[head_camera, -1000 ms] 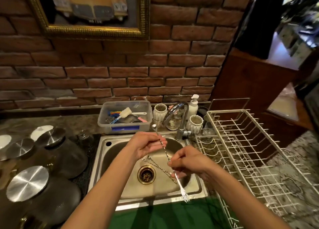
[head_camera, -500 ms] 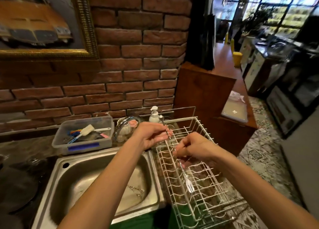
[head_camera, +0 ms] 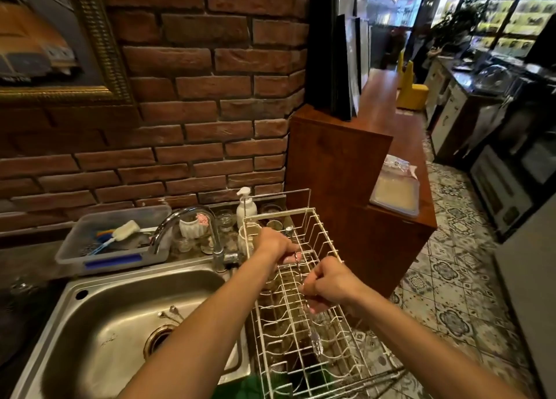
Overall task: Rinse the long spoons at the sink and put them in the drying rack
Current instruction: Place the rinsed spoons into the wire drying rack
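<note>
Both hands over the drying rack [head_camera: 325,242]. Left hand [head_camera: 278,245] and right hand [head_camera: 331,281] pinch one long spoon [head_camera: 314,337], fingers narrow. Its long axis runs along the rack; the near end dips between the wires. More spoons [head_camera: 170,311] lie in the sink [head_camera: 90,314].

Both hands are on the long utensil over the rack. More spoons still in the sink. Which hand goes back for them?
Left, probably. The left hand is at the drying rack's sink-side edge, nearer the spoons in the sink. The right hand sits mid-rack, gripping the utensil whose tip hangs among the wires, so it can finish placing it.
</note>
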Demonstrator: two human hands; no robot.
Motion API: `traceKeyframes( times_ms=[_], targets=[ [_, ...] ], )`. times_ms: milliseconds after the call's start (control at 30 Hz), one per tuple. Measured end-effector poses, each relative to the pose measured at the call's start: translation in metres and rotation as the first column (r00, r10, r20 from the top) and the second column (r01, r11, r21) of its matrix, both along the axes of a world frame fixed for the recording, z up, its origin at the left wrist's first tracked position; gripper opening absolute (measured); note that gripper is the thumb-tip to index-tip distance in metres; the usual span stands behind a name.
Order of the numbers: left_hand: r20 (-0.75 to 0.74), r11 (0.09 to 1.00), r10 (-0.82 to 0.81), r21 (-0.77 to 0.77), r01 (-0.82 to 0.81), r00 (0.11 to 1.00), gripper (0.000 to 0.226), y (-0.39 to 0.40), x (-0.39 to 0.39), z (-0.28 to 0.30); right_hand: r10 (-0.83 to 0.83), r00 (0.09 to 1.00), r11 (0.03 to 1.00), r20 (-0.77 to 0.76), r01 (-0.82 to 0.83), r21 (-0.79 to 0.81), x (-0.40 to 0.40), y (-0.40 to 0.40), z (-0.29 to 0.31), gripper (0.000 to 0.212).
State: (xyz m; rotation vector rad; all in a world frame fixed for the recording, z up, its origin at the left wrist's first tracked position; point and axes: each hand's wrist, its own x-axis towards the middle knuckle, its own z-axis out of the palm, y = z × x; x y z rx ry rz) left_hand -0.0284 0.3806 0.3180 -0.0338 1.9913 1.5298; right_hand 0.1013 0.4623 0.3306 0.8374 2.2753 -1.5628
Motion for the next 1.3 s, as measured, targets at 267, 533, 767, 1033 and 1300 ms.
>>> traceKeyframes(
  times_ms=[267, 533, 767, 1033, 1300],
  targets=[
    [-0.155, 0.931, -0.039, -0.364, -0.020, 0.987, 0.019, 0.034, 0.004, -0.027, 0.038, 0.994, 0.976, 0.106, -0.060, 0.208, -0.008, 0.010, -0.034, 0.010],
    [-0.288, 0.872, -0.091, -0.485, -0.063, 0.953, 0.020, 0.039, 0.002, -0.049, 0.109, 0.983, 0.904, 0.148, -0.161, 0.396, -0.021, 0.013, -0.057, 0.011],
    [-0.321, 0.800, -0.178, -0.598, -0.054, 0.930, 0.014, 0.038, 0.003, -0.061, 0.180, 0.971, 0.798, 0.155, -0.236, 0.554, -0.017, 0.007, -0.068, 0.012],
    [-0.318, 0.750, -0.265, -0.661, -0.013, 0.910, 0.015, 0.036, 0.001, -0.063, 0.263, 0.952, 0.781, 0.160, -0.307, 0.544, -0.014, -0.003, -0.081, 0.018],
    [-0.293, 0.742, -0.351, -0.667, 0.073, 0.889, 0.016, 0.033, -0.002, -0.063, 0.296, 0.937, 0.831, 0.187, -0.349, 0.433, -0.016, 0.003, -0.066, 0.019]
  ],
)
